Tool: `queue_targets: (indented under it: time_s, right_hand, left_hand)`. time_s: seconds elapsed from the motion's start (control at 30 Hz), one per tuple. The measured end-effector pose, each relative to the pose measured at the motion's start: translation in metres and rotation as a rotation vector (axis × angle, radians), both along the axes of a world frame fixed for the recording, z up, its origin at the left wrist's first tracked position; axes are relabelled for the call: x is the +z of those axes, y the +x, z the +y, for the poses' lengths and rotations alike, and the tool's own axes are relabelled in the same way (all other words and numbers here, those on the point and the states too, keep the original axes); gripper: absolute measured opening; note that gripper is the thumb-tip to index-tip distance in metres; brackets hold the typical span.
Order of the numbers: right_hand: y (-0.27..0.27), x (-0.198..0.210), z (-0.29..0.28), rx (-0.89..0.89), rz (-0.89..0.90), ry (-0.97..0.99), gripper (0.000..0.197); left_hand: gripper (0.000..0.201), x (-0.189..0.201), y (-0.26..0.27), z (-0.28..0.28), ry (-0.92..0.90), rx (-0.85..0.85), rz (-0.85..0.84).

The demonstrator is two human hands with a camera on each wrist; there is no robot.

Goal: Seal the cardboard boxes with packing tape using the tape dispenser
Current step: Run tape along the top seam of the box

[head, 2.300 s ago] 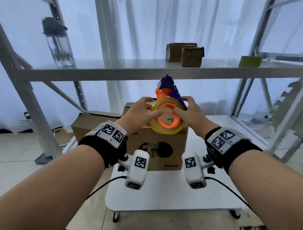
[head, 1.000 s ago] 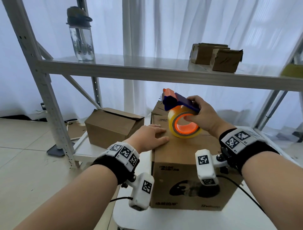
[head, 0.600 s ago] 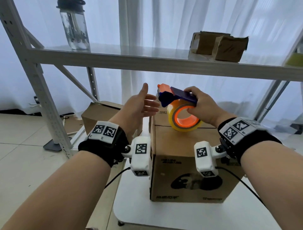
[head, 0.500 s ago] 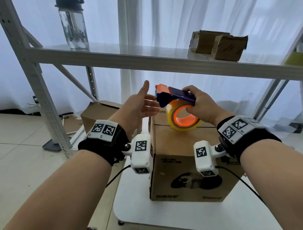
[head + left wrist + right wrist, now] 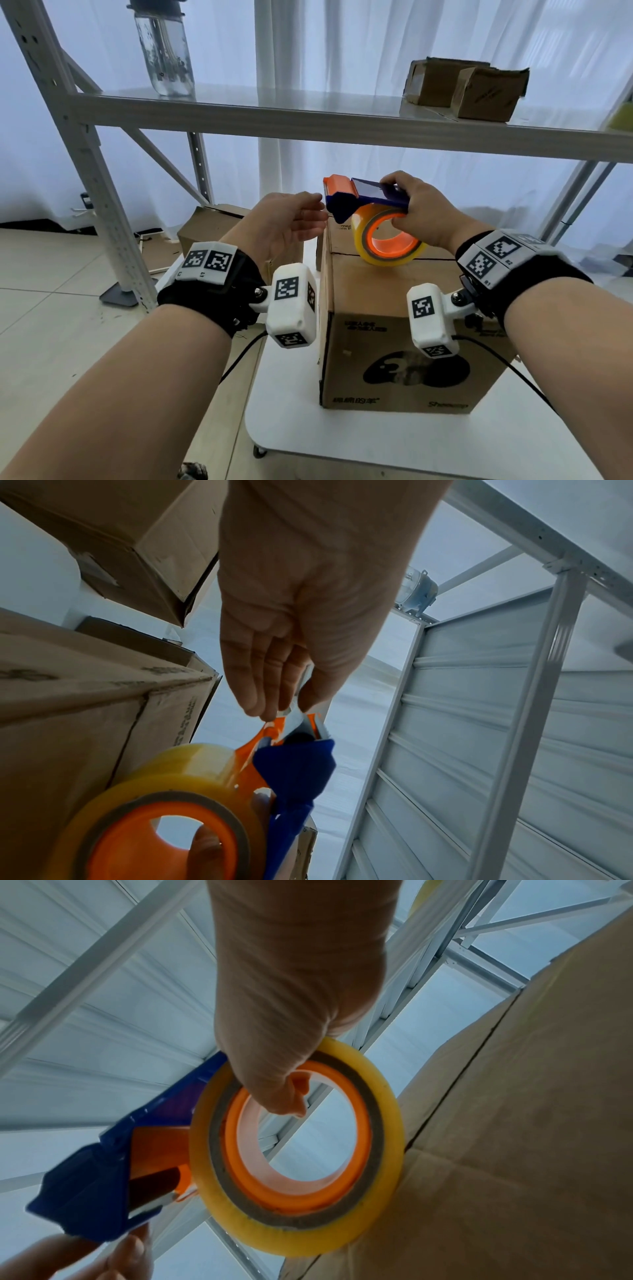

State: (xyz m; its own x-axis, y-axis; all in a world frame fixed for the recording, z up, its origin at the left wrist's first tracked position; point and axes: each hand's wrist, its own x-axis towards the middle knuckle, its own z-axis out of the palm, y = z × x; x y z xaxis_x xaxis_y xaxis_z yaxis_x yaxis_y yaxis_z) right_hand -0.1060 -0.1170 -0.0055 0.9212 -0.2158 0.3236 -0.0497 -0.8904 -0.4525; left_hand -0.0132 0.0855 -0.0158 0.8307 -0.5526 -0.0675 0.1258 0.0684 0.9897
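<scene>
right hand (image 5: 421,209) grips dispenser (image 5: 363,197) above box (image 5: 394,308), thumb through roll (image 5: 387,243). left hand (image 5: 284,222) fingertips (image 5: 260,707) pinch at cutter end.

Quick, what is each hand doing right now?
Left hand: fingertips at the dispenser's orange front end; whether they pinch the tape end cannot be told.
Right hand: holding the blue and orange tape dispenser with its yellowish tape roll.

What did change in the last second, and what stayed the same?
The left hand lifted off the box top and moved to the front end of the dispenser; its fingertips now reach the tape end there. The right hand kept its grip on the dispenser above the box.
</scene>
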Motion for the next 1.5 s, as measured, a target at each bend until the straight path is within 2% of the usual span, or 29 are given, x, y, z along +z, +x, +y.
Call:
queue_targets:
  time_s: [0.33,0.47,0.67,0.87,1.0,1.23,1.37,1.5]
  right_hand:
    - [0.003,0.000,0.000,0.014,0.009,-0.029,0.055]
    - [0.003,0.001,0.001,0.024,0.008,-0.023,0.055]
    - [-0.003,0.000,-0.002,0.060,0.004,0.059,0.058]
    - [-0.007,0.008,-0.003,0.115,0.086,0.182,0.060]
    - [-0.010,0.011,-0.004,0.132,0.101,0.145,0.070]
    - [-0.017,0.035,0.001,0.117,0.157,0.073,0.043]
    - [-0.004,0.046,0.011,-0.018,0.259,-0.046,0.049]
    - [0.004,0.032,0.021,-0.095,0.288,-0.175,0.084]
  left_hand:
    - [0.020,0.004,-0.001,0.004,0.027,0.003,0.047]
    - [0.014,0.007,-0.002,0.004,0.028,0.003,0.074]
    - [0.011,0.005,-0.003,-0.001,0.087,0.038,0.030]
    - [0.015,0.004,-0.014,-0.017,0.048,0.132,0.086]
    - [0.013,0.011,-0.017,-0.020,0.043,0.127,0.119]
    - [0.010,0.025,-0.021,-0.019,0.066,0.118,0.090]
    - [0.011,0.025,-0.021,-0.020,0.111,0.149,0.050]
    - [0.010,0.025,-0.022,-0.018,0.127,0.147,0.029]
